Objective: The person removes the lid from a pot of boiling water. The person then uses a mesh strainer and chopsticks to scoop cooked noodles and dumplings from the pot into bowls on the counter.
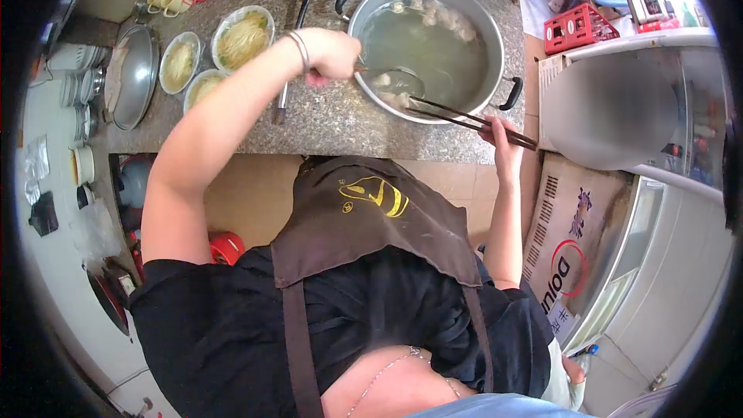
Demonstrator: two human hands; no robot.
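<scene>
Metal pot [495,48], dumplings [455,22] in broth [424,40]

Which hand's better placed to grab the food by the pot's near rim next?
Probably the right hand: its chopsticks reach that food, while the left hand holds a ladle dipped in the pot.

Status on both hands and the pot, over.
Left hand: gripping ladle. Right hand: holding chopsticks, tips by ladle. Pot: cloudy liquid, pale lumps along far side. No obstruction seen above pot.

Bright; light seemingly from upper right; edges bowed, corners black; grey oval [610,112] blurred out.
</scene>
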